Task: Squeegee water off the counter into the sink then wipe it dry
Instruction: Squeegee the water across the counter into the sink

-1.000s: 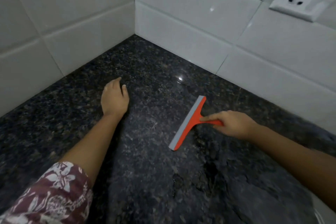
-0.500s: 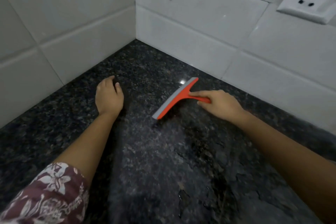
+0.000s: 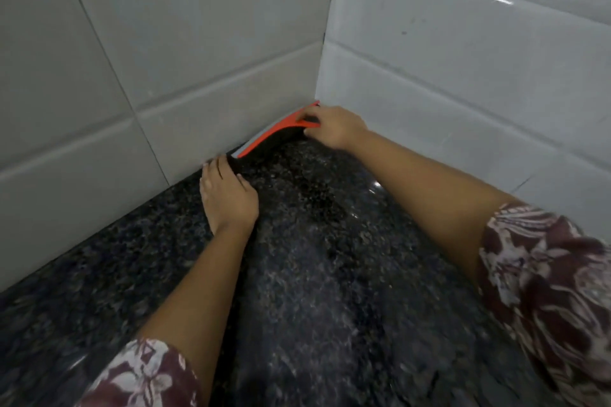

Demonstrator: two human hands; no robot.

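Right hand: you grip the orange squeegee handle, blade set against the wall tile to start from the corner.
Left hand: open, empty, flat on the granite counter, bracing your reach.

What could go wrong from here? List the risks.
1. The orange squeegee sits jammed along the tiled wall in the corner, so its blade may miss water at the joint.
2. The left hand rests flat on the granite counter close to the blade's end; a pull could push water against it.
3. The right hand pinches only the handle and might slip.
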